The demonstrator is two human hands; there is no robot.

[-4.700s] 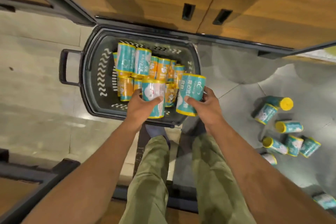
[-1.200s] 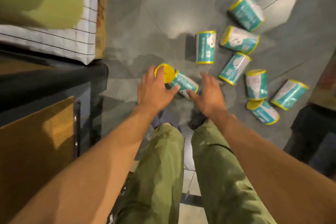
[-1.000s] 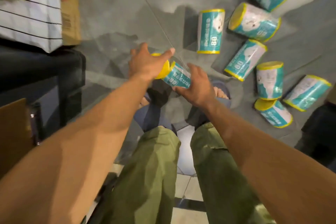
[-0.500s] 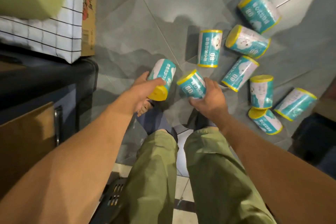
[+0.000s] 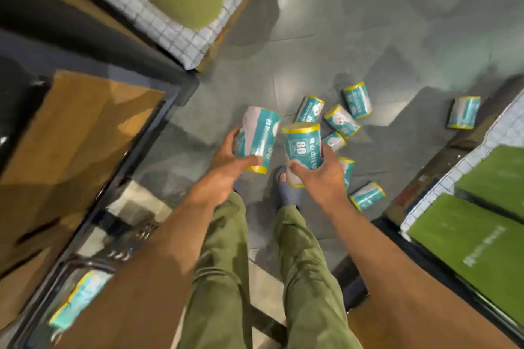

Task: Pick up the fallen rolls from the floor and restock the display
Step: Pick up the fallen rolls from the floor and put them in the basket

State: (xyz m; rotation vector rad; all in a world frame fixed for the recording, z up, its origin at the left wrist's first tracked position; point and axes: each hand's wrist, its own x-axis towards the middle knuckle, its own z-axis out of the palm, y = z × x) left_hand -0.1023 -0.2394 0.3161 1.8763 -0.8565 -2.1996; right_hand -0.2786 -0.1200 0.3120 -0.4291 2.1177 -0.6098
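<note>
Left hand [image 5: 226, 160] grips the tilted roll [image 5: 256, 136], right hand [image 5: 321, 176] the upright roll [image 5: 302, 147], near the fallen rolls [image 5: 341, 119].

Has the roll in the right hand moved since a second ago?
Yes. The roll in the right hand was down at the floor; now it is lifted clear, above the fallen rolls.

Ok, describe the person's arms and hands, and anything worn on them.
Both arms are bare to the frame edge: no sleeves show. The left hand and right hand wear no gloves, and no ring, watch or band is visible. Below are loose olive-green cloth trousers and a dark slate open-toed slipper.
</note>
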